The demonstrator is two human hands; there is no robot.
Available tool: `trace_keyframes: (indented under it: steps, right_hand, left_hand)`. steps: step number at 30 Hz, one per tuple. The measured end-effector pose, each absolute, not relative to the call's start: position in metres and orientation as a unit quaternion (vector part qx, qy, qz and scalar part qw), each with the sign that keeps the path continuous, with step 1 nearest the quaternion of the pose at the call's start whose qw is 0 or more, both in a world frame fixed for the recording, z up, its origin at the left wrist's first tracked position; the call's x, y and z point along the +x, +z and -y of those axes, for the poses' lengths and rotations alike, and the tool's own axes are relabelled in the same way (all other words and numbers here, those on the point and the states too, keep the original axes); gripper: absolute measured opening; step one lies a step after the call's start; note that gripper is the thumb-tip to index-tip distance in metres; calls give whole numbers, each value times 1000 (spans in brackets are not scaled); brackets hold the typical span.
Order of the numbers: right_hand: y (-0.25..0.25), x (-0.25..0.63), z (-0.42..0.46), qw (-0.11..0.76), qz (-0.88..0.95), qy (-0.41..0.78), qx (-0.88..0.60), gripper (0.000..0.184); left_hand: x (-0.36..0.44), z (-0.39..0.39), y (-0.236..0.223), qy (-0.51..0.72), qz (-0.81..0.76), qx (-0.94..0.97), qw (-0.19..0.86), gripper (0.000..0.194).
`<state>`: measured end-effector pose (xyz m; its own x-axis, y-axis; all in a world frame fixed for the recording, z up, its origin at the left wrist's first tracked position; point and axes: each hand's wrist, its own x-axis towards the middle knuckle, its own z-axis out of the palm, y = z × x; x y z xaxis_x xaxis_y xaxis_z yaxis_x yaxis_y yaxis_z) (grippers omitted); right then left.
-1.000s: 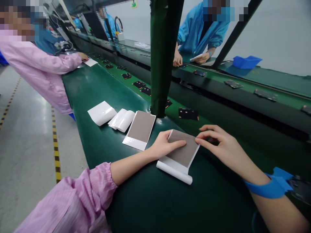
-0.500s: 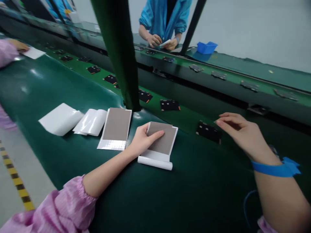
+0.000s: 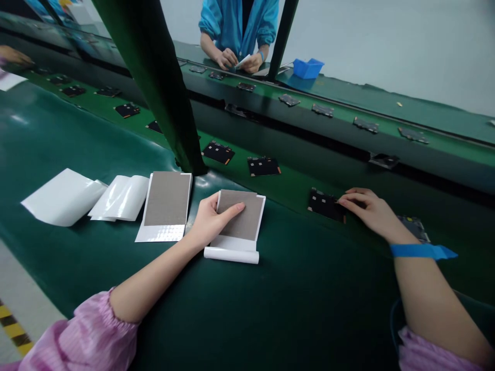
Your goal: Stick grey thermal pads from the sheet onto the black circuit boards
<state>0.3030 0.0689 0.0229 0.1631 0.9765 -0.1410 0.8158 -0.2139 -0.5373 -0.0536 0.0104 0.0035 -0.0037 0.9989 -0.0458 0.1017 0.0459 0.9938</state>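
Observation:
My left hand [image 3: 211, 222] rests on a grey-brown sheet [image 3: 243, 219] whose white backing curls into a roll at its near edge; the fingers lie flat on it and the thumb hooks its far left corner. My right hand [image 3: 367, 210] reaches to the conveyor belt and its fingertips touch the right edge of a black circuit board [image 3: 324, 204]. A blue strap [image 3: 419, 251] circles my right wrist. A second grey-brown sheet [image 3: 166, 202] lies just left of my left hand.
Two white peeled liners [image 3: 65, 196] [image 3: 121, 197] lie at left. A dark green post [image 3: 154, 77] rises behind the sheets. More black boards [image 3: 264, 166] ride the belt. A person in a blue coat [image 3: 240, 31] works across, near a blue bin [image 3: 307, 67].
My right hand left the sheet, moved right and forward, and came down onto the black board on the belt. My left hand stayed on the sheet. The view swung right.

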Motion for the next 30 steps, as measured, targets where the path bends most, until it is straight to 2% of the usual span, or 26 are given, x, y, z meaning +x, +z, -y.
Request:
trace_keyframes:
  steps: [10, 13, 18, 24, 30]
  right_hand:
    - [18, 318, -65, 112, 616, 205, -752, 15]
    - [13, 326, -62, 134, 639, 186, -734, 24]
    - [18, 332, -55, 158, 575, 212, -774, 52]
    - [31, 342, -36, 168, 561, 209, -783, 38]
    - [26, 348, -25, 160, 601, 199, -757, 49]
  left_hand:
    - [-52, -10, 7, 462, -538, 506, 490, 27]
    - [-52, -10, 6, 462, -543, 508, 484, 27]
    - [-52, -10, 7, 461, -552, 512, 469, 27]
    - [-51, -11, 8, 457, -557, 515, 465, 27]
    - [-50, -10, 9, 455, -558, 518, 461, 27]
